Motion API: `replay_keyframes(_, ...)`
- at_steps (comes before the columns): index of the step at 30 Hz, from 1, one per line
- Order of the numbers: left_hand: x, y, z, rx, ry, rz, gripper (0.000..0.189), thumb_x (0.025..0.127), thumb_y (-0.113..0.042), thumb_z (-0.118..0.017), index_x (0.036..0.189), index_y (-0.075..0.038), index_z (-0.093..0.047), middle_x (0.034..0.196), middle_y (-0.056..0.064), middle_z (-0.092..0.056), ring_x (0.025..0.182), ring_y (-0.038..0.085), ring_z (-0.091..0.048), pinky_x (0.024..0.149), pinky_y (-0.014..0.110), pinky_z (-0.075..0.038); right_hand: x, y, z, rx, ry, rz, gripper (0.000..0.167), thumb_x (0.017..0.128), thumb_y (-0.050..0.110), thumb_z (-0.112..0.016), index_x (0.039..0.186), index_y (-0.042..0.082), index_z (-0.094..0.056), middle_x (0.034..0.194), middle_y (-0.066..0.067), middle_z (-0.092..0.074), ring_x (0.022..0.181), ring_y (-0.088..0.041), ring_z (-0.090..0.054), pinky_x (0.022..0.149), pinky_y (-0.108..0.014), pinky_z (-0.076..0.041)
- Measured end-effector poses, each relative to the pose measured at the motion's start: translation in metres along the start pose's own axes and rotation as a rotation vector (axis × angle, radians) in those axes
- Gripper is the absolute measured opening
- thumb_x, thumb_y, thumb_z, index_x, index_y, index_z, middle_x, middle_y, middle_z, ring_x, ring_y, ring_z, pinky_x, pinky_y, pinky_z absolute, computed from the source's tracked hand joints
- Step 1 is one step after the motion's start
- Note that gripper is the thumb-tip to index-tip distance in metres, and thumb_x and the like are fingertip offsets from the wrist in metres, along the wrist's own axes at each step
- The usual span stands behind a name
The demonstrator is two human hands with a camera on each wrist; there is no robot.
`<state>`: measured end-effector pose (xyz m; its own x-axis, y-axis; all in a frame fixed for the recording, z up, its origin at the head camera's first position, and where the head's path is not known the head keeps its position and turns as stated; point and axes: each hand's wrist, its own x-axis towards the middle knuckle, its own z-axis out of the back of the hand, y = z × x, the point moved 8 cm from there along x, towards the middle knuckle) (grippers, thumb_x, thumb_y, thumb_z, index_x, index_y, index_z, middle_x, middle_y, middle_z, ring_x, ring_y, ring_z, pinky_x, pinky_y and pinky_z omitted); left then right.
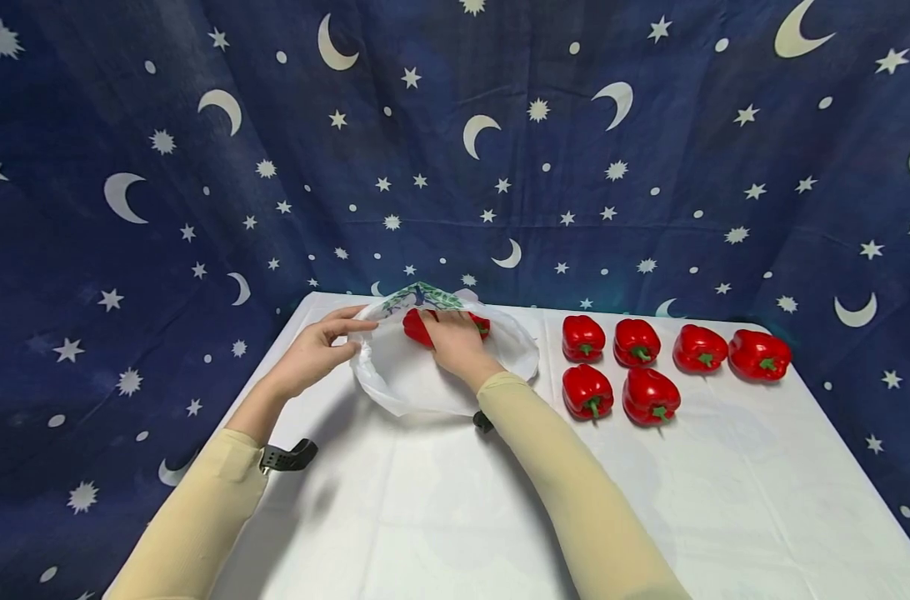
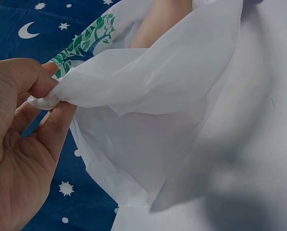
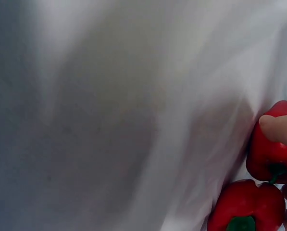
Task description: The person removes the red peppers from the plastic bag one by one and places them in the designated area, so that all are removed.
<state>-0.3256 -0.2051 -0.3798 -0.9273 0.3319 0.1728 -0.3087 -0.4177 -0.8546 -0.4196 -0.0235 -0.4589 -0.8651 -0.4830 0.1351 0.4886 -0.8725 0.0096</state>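
Observation:
A white plastic bag point(image 1: 383, 392) with a green leaf print stands with its mouth spread on the table. My left hand point(image 1: 308, 354) pinches the left side of its rim between thumb and fingers, plain in the left wrist view. Inside the bag, my right hand point(image 1: 455, 340) grips a red bell pepper point(image 3: 266, 154), its thumb lying on the skin. Just below that, in the right wrist view, sits another red bell pepper point(image 3: 246, 202) with a green stem. Most of the right fingers are out of the right wrist view.
Several more red bell peppers stand right of the bag, among them a front one point(image 1: 587, 392) and one at the far right point(image 1: 759, 356). A white cloth covers the table point(image 1: 440, 500). Behind hangs a dark blue curtain point(image 1: 425, 108) with moons and stars.

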Motion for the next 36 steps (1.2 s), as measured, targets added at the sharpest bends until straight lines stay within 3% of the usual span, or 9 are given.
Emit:
replay_keyframes(10, 0.003, -0.006, -0.002, 0.003, 0.002, -0.032, 0.039, 0.096, -0.001, -0.062, 0.133, -0.009, -0.070, 0.160, 0.001, -0.039, 0.147, 0.026, -0.033, 0.096, 0.019, -0.041, 0.006, -0.003, -0.002, -0.059, -0.022, 0.004, 0.069, 0.092, 0.027, -0.075, 0.154, 0.018, -0.046, 0.144, -0.008, -0.059, 0.127, -0.030, -0.056, 0.109, -0.051, -0.039)
replay_keyframes(13, 0.002, -0.006, -0.001, 0.001, 0.002, -0.030, 0.039, 0.096, 0.000, -0.062, 0.133, -0.009, -0.070, 0.160, 0.002, -0.039, 0.147, 0.026, -0.034, 0.097, 0.021, -0.042, 0.005, 0.001, -0.001, -0.053, -0.026, 0.044, 0.069, 0.091, 0.025, -0.075, 0.153, 0.018, -0.046, 0.141, -0.008, -0.061, 0.124, -0.028, -0.058, 0.110, -0.048, -0.039)
replay_keyframes(19, 0.000, -0.004, 0.002, -0.002, -0.007, -0.026, 0.039, 0.095, 0.000, -0.062, 0.133, -0.007, -0.069, 0.160, 0.003, -0.039, 0.147, 0.027, -0.034, 0.096, 0.022, -0.042, -0.008, 0.013, 0.004, -0.053, 0.004, 0.160, 0.075, 0.087, 0.030, -0.077, 0.153, 0.018, -0.044, 0.146, -0.010, -0.052, 0.134, -0.030, -0.047, 0.118, -0.044, -0.028)
replay_keyframes(23, -0.002, -0.003, 0.002, -0.004, -0.006, -0.023, 0.040, 0.095, 0.001, -0.061, 0.134, -0.007, -0.069, 0.161, 0.004, -0.038, 0.146, 0.029, -0.034, 0.096, 0.019, -0.042, -0.022, 0.020, 0.008, -0.012, 0.002, 0.217, 0.077, 0.084, 0.034, -0.077, 0.153, 0.021, -0.046, 0.143, -0.010, -0.051, 0.129, -0.031, -0.049, 0.114, -0.043, -0.035)
replay_keyframes(30, -0.004, 0.001, 0.001, 0.013, -0.009, -0.009, 0.040, 0.096, 0.000, -0.060, 0.135, -0.007, -0.068, 0.161, 0.005, -0.037, 0.146, 0.030, -0.036, 0.097, 0.019, -0.043, -0.042, 0.023, 0.009, 0.154, 0.018, 0.223, 0.076, 0.083, 0.034, -0.080, 0.152, 0.026, -0.048, 0.145, -0.009, -0.047, 0.130, -0.031, -0.044, 0.109, -0.046, -0.040)
replay_keyframes(36, -0.005, 0.001, 0.000, 0.007, -0.008, 0.003, 0.040, 0.096, -0.001, -0.060, 0.134, -0.008, -0.069, 0.160, 0.002, -0.038, 0.147, 0.029, -0.034, 0.101, 0.022, -0.040, -0.041, 0.006, -0.003, 0.544, 0.097, 0.091, 0.090, 0.081, 0.037, -0.084, 0.158, 0.026, -0.038, 0.152, -0.012, -0.040, 0.136, -0.031, -0.042, 0.102, -0.051, -0.047)
